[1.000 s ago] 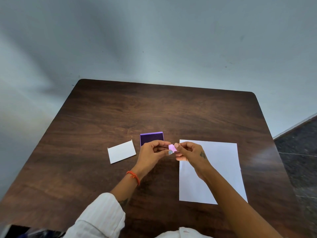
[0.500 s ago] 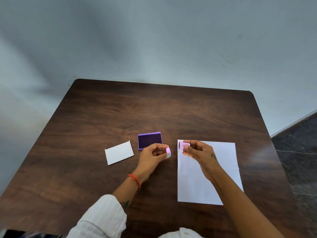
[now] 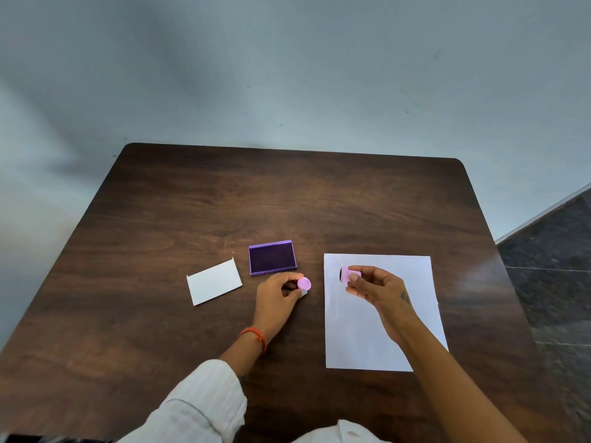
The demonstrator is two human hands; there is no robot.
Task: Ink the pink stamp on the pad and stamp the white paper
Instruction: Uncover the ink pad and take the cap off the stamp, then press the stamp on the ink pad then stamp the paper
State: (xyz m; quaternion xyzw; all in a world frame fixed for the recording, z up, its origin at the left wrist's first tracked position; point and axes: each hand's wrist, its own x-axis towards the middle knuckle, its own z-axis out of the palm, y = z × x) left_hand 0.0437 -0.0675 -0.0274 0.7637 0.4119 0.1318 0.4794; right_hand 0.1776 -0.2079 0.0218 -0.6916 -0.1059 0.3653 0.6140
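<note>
Pink plastic marked the small stamp (image 3: pixel 349 275), a short round barrel pinched between the thumb and fingertips of the right hand (image 3: pixel 375 287), right of the frame's centre. It hung over the upper left part of the white paper (image 3: pixel 377 334), lying on its side with its dark face turned toward the left of the frame; whether it touched the sheet could not be told. The left hand (image 3: pixel 278 295), near the middle of the frame, was closed on a round pink cap (image 3: pixel 304 283), held low over the bare bench (image 3: pixel 224 203). A red thread circled that wrist and a pale sleeve covered the forearm.

Just above the left hand sat the ink pad (image 3: pixel 272 258), open, a dark purple rectangle in a lilac rim. To its left lay a small white card (image 3: pixel 214 282), apart from everything else. The bench was dark wood grain, pushed against a grey wall.

The stamp looked light and rigid, its smooth sides likely a little slippery, so a firm pinch around the barrel, well back from the face, seemed the sensible hold. The paper looked thin and loose and might shift or lift with the stamp. No mark showed on the sheet, so inking on the pad appeared to be the next step.
</note>
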